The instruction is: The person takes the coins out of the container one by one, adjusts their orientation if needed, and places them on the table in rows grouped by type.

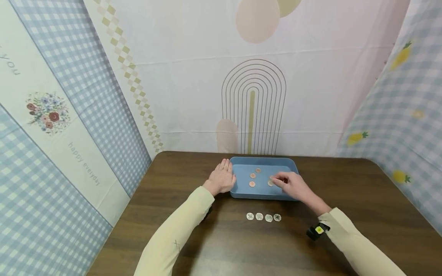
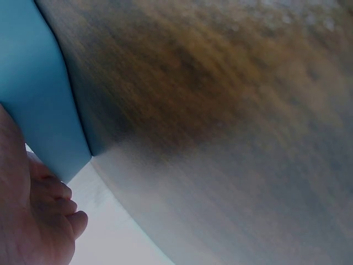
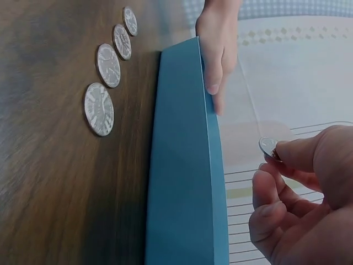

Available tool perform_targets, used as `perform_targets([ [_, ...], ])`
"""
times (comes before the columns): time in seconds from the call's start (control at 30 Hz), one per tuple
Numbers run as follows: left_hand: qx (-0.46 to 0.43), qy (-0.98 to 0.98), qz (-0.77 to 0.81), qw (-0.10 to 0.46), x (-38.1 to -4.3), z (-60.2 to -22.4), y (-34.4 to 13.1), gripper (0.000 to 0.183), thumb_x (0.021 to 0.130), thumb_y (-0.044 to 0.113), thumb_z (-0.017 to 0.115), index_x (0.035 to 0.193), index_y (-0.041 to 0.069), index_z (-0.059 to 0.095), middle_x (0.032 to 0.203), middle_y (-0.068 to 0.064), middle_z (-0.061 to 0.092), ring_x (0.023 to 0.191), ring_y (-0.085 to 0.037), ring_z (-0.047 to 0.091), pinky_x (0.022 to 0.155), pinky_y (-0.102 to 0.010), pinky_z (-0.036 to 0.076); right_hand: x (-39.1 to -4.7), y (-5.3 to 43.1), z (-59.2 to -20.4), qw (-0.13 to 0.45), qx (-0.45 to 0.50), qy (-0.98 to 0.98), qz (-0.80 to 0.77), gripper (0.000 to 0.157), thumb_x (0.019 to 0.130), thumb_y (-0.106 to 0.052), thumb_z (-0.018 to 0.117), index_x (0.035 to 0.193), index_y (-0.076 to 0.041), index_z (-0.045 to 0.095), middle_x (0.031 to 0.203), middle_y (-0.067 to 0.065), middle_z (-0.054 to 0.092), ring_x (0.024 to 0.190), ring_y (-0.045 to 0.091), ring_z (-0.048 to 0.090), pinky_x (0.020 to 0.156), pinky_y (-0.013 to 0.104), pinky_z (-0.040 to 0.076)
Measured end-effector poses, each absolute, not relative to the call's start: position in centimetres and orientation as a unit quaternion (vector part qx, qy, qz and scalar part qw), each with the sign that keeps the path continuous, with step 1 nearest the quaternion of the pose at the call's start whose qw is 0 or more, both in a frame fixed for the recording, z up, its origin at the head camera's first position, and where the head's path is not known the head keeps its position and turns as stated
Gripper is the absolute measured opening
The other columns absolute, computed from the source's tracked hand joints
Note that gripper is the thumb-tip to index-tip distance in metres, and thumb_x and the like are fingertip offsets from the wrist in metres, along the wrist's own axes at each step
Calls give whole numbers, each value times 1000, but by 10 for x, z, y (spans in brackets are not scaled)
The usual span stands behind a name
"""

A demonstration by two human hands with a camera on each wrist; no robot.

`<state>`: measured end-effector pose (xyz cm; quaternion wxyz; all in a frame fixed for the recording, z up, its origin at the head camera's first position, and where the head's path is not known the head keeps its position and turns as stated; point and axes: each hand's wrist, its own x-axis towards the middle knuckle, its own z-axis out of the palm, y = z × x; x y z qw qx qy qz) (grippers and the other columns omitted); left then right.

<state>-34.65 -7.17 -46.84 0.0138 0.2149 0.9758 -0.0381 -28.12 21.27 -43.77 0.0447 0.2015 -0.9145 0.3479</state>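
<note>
A blue tray (image 1: 264, 196) stands on the table, with three copper-coloured coins (image 1: 252, 184) lying inside it. At the tray's left edge, my left hand (image 1: 221, 177) rests with its fingers straight and pointing away from me. Over the right part of the tray, my right hand (image 1: 291, 185) pinches a silver coin (image 3: 268, 146) between thumb and fingers. That coin is held above the tray's rim in the right wrist view. In front of the tray lie several silver coins (image 1: 259, 216) in a row. The left wrist view shows the left palm (image 2: 33, 221) against the tray wall.
The dark wooden table (image 1: 221, 237) reaches back to a white patterned cloth (image 1: 193, 88). Checked cloths (image 1: 114, 76) hang along the sides. A black wrist device (image 1: 315, 232) sits on the right forearm.
</note>
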Motion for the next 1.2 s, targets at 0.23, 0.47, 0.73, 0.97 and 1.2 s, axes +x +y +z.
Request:
perform_targets([
  [0.23,218,975,-38,13,-347,-468,-73,63,104,35,23,154,-3,22,163,-19,17,153,-31,14,125,-39,17,-269,225,-440,33,199,-921,334,18,97,-26,62,91,-11,70,70,6,62,56,6,51,53,25,44],
  [0.47,217,975,-37,15,-349,-469,-71,63,104,35,23,154,-3,22,163,-19,17,153,-31,14,125,-40,18,-258,234,-442,14,193,-928,319,20,95,-27,65,84,-10,65,66,-1,56,55,6,51,52,24,45],
  [0.73,214,976,-40,10,-349,-470,-71,63,104,35,23,154,-3,23,163,-19,18,153,-31,14,125,-40,18,-246,244,-446,-9,201,-927,318,18,94,-27,65,81,-16,63,69,4,60,53,4,52,52,23,48],
  [0.97,217,976,-37,6,-348,-469,-71,63,104,35,23,153,-4,24,163,-19,19,153,-31,16,125,-40,19,-237,250,-455,-32,209,-926,314,21,93,-28,67,77,-15,61,63,-5,53,51,3,50,51,23,46],
  [1.2,214,976,-36,11,-348,-470,-72,63,104,35,22,154,-3,22,164,-18,16,153,-30,14,125,-39,17,-232,250,-466,-73,233,-913,326,21,95,-29,65,79,-15,64,63,2,57,49,3,51,49,23,48],
])
